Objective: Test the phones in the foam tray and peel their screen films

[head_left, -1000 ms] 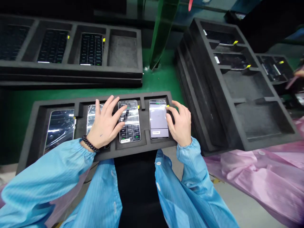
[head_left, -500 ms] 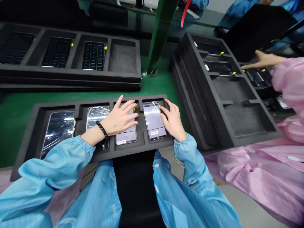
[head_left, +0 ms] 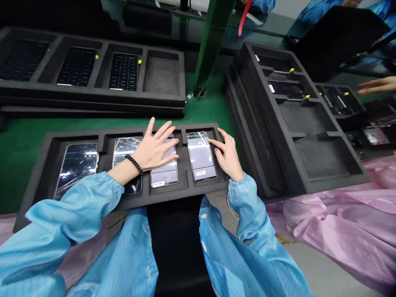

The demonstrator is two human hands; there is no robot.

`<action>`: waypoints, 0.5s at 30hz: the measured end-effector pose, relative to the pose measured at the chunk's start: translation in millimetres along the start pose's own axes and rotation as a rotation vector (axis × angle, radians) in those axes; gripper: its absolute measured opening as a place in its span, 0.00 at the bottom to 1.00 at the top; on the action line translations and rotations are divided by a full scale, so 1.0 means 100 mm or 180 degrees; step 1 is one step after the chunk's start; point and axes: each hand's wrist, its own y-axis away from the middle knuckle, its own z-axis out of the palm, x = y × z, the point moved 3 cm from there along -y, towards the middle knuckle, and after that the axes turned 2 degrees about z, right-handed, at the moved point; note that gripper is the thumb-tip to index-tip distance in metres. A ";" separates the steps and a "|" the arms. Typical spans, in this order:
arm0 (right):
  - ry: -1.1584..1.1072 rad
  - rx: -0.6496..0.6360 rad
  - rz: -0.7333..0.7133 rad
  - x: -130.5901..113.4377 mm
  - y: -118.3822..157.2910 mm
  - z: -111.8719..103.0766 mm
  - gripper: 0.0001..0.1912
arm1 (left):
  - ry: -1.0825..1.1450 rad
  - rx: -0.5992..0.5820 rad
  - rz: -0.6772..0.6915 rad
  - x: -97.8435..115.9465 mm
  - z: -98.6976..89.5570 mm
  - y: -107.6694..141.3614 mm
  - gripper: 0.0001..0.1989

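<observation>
A black foam tray (head_left: 198,130) lies in front of me with several smartphones in its pockets. My left hand (head_left: 154,148) rests spread open over the third phone (head_left: 165,177), covering its upper part, with the wrist above the second phone (head_left: 127,150). That second phone has a shiny clear film on it. My right hand (head_left: 228,156) sits at the right edge of the fourth phone (head_left: 201,159), fingertips by a small yellow tab on its film. The leftmost phone (head_left: 77,165) lies untouched. Neither hand holds anything.
Stacked foam trays (head_left: 93,97) with dark phones lie on the green bench at the back left. A taller tilted stack (head_left: 309,119) stands to the right. A green post (head_left: 212,45) rises behind. A co-worker's hand (head_left: 377,84) reaches in at far right above pink fabric (head_left: 340,218).
The co-worker's hand and pink sleeve have drawn back to the right. My left hand has moved off the film-covered area onto the third phone, and the view has tilted level.
</observation>
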 end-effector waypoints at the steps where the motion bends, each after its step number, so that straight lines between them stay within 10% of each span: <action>1: -0.0015 0.0020 0.0005 0.00 0.00 -0.01 0.24 | 0.0017 -0.0022 -0.0011 0.00 0.00 0.00 0.28; 15: -0.0293 0.0120 -0.0146 0.03 0.02 -0.02 0.24 | -0.0040 -0.0052 -0.0011 -0.02 -0.06 -0.04 0.29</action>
